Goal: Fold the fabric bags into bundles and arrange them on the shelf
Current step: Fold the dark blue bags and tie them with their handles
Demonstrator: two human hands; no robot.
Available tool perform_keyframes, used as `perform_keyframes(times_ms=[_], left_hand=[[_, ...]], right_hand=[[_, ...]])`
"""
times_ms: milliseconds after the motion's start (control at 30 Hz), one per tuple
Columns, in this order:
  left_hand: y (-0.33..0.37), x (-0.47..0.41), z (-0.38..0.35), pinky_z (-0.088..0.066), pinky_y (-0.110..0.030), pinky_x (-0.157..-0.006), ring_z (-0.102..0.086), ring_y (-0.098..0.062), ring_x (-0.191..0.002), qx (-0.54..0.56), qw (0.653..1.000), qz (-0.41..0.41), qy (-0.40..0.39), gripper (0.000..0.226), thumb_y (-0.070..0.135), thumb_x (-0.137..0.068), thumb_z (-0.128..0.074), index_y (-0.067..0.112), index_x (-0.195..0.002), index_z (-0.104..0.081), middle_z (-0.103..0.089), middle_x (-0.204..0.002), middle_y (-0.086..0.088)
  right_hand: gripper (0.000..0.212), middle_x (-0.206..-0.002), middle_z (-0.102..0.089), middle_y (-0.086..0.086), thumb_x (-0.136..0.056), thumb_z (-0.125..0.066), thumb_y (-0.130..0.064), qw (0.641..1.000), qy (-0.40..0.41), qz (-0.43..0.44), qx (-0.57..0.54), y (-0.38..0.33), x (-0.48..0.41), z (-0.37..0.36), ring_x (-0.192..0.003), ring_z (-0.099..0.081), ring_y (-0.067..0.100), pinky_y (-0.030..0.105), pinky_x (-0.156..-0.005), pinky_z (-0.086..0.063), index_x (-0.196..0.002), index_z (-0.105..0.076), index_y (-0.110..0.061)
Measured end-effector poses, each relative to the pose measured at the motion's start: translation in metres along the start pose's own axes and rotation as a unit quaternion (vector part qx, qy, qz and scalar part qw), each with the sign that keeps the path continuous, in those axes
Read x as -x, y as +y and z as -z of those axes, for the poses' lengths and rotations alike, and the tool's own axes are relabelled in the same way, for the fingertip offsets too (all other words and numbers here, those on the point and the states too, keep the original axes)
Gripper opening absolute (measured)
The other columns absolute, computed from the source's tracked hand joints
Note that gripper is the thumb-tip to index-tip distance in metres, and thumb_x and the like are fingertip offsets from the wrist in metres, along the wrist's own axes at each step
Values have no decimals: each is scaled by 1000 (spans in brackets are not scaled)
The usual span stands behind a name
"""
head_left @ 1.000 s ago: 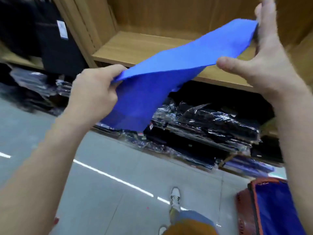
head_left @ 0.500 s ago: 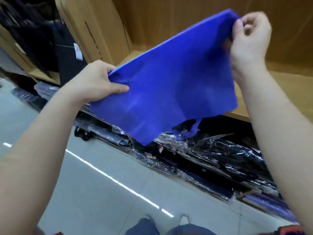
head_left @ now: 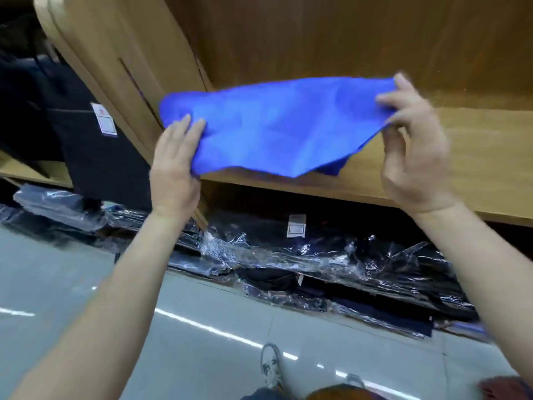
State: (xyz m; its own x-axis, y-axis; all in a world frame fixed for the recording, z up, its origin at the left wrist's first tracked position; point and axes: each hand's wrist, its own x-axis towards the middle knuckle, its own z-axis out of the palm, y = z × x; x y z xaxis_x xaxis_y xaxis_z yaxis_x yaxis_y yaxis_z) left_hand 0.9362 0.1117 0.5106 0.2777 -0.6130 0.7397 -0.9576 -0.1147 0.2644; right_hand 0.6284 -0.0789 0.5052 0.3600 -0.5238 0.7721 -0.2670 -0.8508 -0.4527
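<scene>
Wooden shelving fills the view, and the blue fabric bag (head_left: 277,125) hangs just over the bare shelf board (head_left: 476,157), probably so it can be laid down flat for folding. The right hand (head_left: 415,157) pinches the bag's right corner between thumb and fingertips, keeping it stretched. The left hand (head_left: 176,166) lies with straight fingers on the left end, its thumb hidden under the cloth. The bag looks thin, limp and doubled over, its lower edge sagging to a point.

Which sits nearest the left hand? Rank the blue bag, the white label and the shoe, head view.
1. blue bag, touching the left hand.
2. white label, off to its left.
3. shoe, down on the floor.
</scene>
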Motion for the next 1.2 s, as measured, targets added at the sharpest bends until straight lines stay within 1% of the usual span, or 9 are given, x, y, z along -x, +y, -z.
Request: perform_keyframes(times_ms=[133,233,367,433,500,633,833,1000,1200], left_hand=[[-47,45,-28,-28,-54,-109,-37,-31,-137,-198,908,-4,-370,75,-2,-81,-55,30,-147,-39,-41,-152,-6],[-53,22,-31,-20,-50,-115,-27,-22,-143,-164,889,12,-427,72,4,-83,-51,38,-145,-40,-32,-156,2],[-54,-13,-24,-26,-41,-115,-25,-17,-145,-116,839,48,-530,78,5,-73,-50,46,-140,-43,-26,-158,12],[-56,-31,-21,-32,-29,-109,-29,-15,-143,-80,804,73,-585,73,3,-76,-48,46,-135,-49,-27,-156,16],[-60,-47,-28,-38,-24,-99,-42,-13,-134,-27,804,124,-581,59,5,-84,-46,42,-129,-55,-45,-145,17],[-79,-61,-67,-43,-35,-91,-53,-28,-115,-59,879,184,-437,33,28,-94,-48,27,-126,-55,-60,-119,-3],[-104,-94,-114,-29,-47,-112,-34,-39,-136,-82,832,357,-416,101,44,-73,-79,24,-150,-16,-37,-149,-12],[-106,-110,-123,-21,-41,-115,-39,-33,-135,-53,833,346,-428,104,31,-68,-86,41,-147,-20,-44,-146,-9],[-111,-105,-122,-32,-38,-107,-34,-38,-130,-78,839,305,-444,80,28,-71,-85,50,-134,-41,-42,-138,-14]], right_hand=[[27,-117,-64,6,-94,-47,2,962,-223,-154,-21,-3,61,-29,-136,-43,21,47,-109,-38,-91,-48,-25],[22,-99,-71,-3,-93,-53,-8,911,-206,-352,-65,-2,49,-39,-118,-58,12,44,-104,-42,-77,-61,-20],[27,-85,-60,-4,-93,-54,-47,876,-129,-464,-18,-9,1,-47,-77,-58,17,32,-67,-44,-94,-59,-20],[41,-91,-64,-4,-88,-54,-63,798,-173,-569,-95,-5,-27,-49,-76,-62,12,29,-65,-45,-95,-59,-23],[45,-99,-73,1,-86,-58,-61,719,-224,-629,-192,6,-44,-55,-79,-71,14,30,-69,-51,-97,-66,-17],[56,-103,-74,10,-77,-77,-35,700,-216,-643,-221,32,-70,-74,-85,-73,19,33,-64,-59,-119,-63,0],[24,-67,-72,2,-79,-79,-26,712,-34,-619,-330,47,-84,-100,-60,-69,14,33,-64,-59,-83,-65,-7],[30,-74,-59,-4,-66,-83,-4,832,102,-459,-296,57,-87,-102,-72,-57,11,26,-71,-51,-76,-60,-22],[40,-76,-71,-1,-84,-43,10,718,-93,-544,-424,67,-89,-83,-69,-70,13,28,-63,-58,-75,-66,-21]])
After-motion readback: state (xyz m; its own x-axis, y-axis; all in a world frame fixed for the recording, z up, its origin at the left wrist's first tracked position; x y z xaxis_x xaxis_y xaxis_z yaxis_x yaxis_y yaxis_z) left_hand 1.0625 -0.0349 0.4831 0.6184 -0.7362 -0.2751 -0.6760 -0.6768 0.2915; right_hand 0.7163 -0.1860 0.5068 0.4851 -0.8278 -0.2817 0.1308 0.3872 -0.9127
